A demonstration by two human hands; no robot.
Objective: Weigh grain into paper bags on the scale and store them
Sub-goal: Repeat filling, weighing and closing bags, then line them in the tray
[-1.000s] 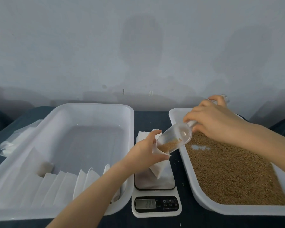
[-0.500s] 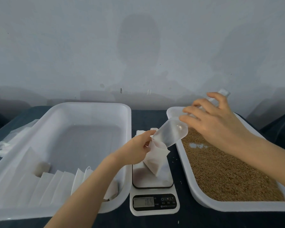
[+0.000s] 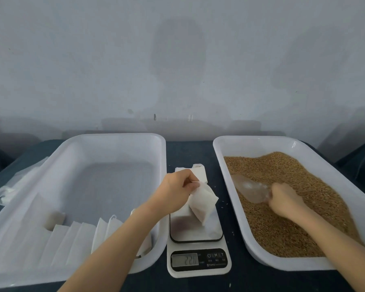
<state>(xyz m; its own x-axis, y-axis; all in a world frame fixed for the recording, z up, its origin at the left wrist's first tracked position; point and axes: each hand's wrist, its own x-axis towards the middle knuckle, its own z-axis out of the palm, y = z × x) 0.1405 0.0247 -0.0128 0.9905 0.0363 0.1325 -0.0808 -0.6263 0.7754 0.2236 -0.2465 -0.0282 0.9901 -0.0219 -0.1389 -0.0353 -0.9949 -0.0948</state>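
Pinched at its top between thumb and fingers of the left hand [image 3: 176, 191]: a small white paper bag [image 3: 203, 204], tilted, lower corner on or just above the platform of the white digital kitchen scale [image 3: 198, 231]. Gripped by the handle in the curled right hand [image 3: 284, 202]: a clear plastic scoop [image 3: 249, 189], lying on brown grain [image 3: 293, 228] in the right white plastic tray [image 3: 303, 264]. More white bags [image 3: 72, 239] in a row in the left white tray [image 3: 114, 148].

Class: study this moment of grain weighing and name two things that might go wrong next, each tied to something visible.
1. The left hand pinches the paper bag by its top, tilted over the scale; that may skew the reading.
2. The right hand holds the scoop in the grain; an overfull scoop may drop kernels on the table, where stray grains lie.
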